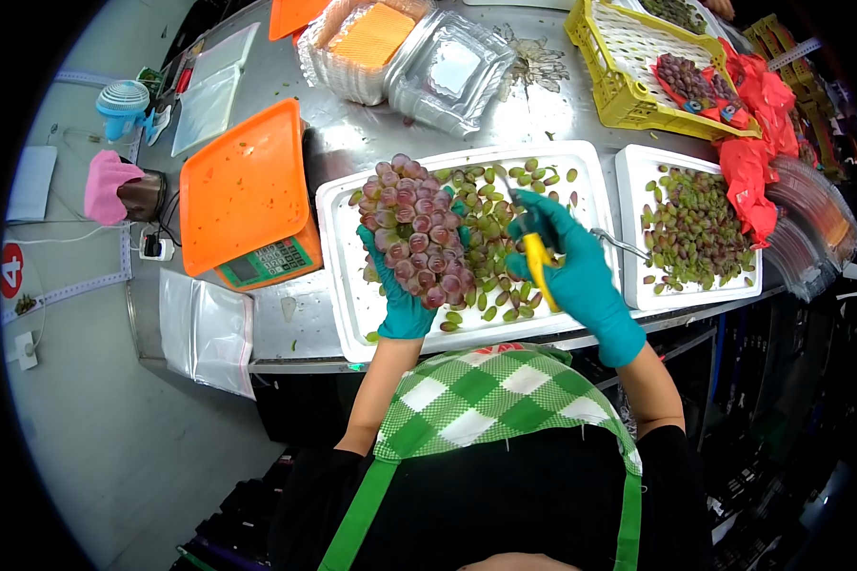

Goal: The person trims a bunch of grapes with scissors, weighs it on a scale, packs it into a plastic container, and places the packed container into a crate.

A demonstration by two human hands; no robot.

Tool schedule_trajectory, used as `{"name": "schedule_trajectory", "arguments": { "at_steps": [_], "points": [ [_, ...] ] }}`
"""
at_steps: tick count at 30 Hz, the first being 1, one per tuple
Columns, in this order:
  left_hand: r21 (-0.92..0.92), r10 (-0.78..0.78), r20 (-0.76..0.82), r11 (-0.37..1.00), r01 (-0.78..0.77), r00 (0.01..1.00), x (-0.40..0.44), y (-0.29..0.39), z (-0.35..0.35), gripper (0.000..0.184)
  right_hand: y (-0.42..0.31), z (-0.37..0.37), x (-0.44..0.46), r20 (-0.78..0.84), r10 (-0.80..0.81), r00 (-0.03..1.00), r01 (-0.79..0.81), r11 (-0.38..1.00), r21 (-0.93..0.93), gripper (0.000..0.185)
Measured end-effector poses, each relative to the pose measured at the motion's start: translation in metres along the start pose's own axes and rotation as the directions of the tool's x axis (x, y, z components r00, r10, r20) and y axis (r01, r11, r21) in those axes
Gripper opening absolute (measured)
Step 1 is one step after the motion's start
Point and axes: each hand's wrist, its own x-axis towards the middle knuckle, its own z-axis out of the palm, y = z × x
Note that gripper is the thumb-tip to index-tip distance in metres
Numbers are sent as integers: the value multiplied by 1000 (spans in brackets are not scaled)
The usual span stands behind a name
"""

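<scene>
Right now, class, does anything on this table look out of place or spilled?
Yes. Scraps litter the orange scale, odd on a weighing surface. Clear plastic bags poke past the near left edge of the table, looking askew. Loose grapes around the held bunch sit inside the white tray, so they don't look spilled.

Room: a fruit-packing workroom, by its gear
Steel table: beneath both my hands
Orange scale (243,190): left of my left hand (405,312), which grips a grape bunch (414,228)
Clear boxes (452,71): stacked beyond that grip
Yellow crate (628,106): beyond my right hand (581,276), grapes inside
</scene>
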Motion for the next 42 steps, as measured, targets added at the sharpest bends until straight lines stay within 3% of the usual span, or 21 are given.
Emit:
{"name": "schedule_trajectory", "arguments": {
  "at_steps": [3,8,11,12,15,16,19,23,26,29,32,35,38,41,42],
  "points": [
    [33,5,-27,999,-4,1000,-1,-2,6,59,-10,19,-5,32,75,997,-75,997,0,56],
    [113,28,-15,993,-26,999,-8,0,26,61,2,43,-4,-32,-20,999,21,999,33,51],
    [28,9,-65,1000,-7,998,-6,0,21,64,-9,25,-8,73,38,997,-32,997,-77,49],
    [12,-8,-55,1000,9,998,-5,0,15,64,-1,16,-8,80,-110,991,124,972,-202,50],
    [-18,-45,-41,999,45,998,-2,5,6,65,-16,-21,-9,300,-157,941,318,713,-625,48],
    [-18,-48,-45,999,47,998,-3,7,9,66,-21,-29,-10,345,-161,925,357,678,-642,47],
    [-52,-51,-69,998,47,996,-2,6,11,66,-32,-43,-9,446,-144,883,466,371,-803,52],
    [-38,-48,-36,998,47,998,-4,7,20,65,-48,-41,-3,529,-150,835,547,140,-825,47],
    [31,-42,-31,999,43,999,-6,8,31,65,-66,-33,-2,547,-241,801,589,163,-791,21],
    [65,-46,-82,997,52,996,-9,6,28,65,-67,-21,-3,572,-110,813,560,-122,-819,31],
    [37,-65,-83,997,68,994,-9,4,26,64,-70,-16,-4,612,-98,785,551,-342,-761,24],
    [15,-76,-56,997,77,996,-10,3,22,65,-79,-21,3,704,-71,706,692,-140,-708,18],
    [56,-54,-43,997,56,998,-10,2,18,66,-77,-19,1,637,-182,749,652,25,-758,19],
    [30,-35,-2,999,35,999,-10,2,12,69,-73,-36,6,667,-149,730,683,162,-712,23],
    [-23,-44,3,999,44,999,-10,4,11,69,-72,-40,8,615,-130,777,620,323,-715,25]
  ]
}}
